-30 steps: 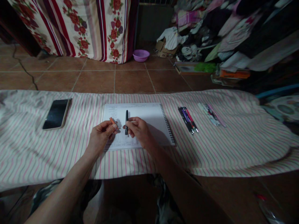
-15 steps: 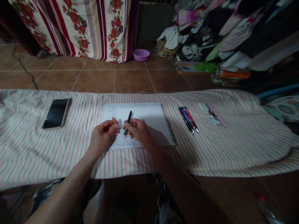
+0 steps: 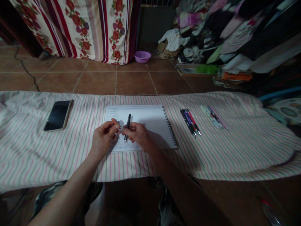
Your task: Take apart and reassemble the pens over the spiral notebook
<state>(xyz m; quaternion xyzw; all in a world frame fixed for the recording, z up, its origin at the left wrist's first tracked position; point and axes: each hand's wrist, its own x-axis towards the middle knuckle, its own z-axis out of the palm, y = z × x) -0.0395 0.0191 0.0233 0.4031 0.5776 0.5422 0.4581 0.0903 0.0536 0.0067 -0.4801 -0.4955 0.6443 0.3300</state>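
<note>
My left hand (image 3: 102, 138) is closed in a pinch on a small orange pen cap (image 3: 115, 121), held just above the left part of a spiral notebook (image 3: 150, 119). Close beside it, my right hand (image 3: 137, 133) grips a black pen (image 3: 127, 122) with its tip pointing down at the lined page. The two hands nearly touch over the notebook's near left corner. The notebook lies open on a pink-striped cloth (image 3: 235, 147) spread over the floor.
A dark phone (image 3: 57, 115) lies on the cloth to the left. Right of the notebook lie a bunch of dark pens (image 3: 190, 121) and a second bunch of pale pens (image 3: 213, 116). Beyond are brown floor tiles, a purple bowl (image 3: 142, 56), a floral curtain and piled clothes.
The black pen has tilted from upright to a slant and back nearer upright in my right hand. My left hand with the orange cap has edged closer to the pen.
</note>
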